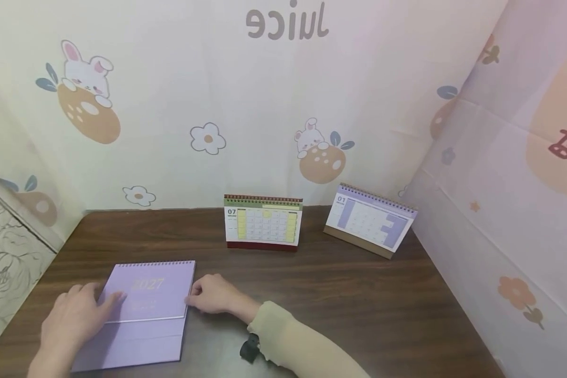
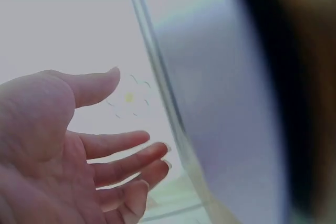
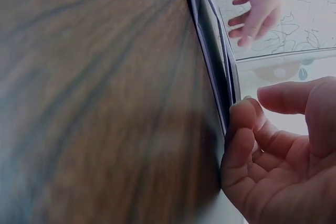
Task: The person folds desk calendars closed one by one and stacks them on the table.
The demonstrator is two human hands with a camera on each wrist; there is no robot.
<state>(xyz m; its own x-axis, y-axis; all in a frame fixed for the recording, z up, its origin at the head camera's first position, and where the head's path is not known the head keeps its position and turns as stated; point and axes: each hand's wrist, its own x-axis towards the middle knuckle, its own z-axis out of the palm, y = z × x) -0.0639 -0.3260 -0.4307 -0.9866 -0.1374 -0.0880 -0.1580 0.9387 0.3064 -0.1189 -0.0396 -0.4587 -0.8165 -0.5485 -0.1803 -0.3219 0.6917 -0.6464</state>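
Note:
A purple desk calendar with "2027" on its cover and a spiral along its far edge lies at the front left of the table. My left hand is over its left side, thumb stretched across the cover. In the left wrist view the left hand has loosely spread fingers and grips nothing. At the calendar's right edge is my right hand, its fingers curled against the page edges. The right wrist view shows the fingertips on the calendar's edge, with the thumb a little apart from them.
Two desk calendars stand at the back of the wooden table: a green-and-yellow one showing 07, and a purple-and-white one showing 01, turned at an angle. A printed curtain hangs behind the table and along the right side.

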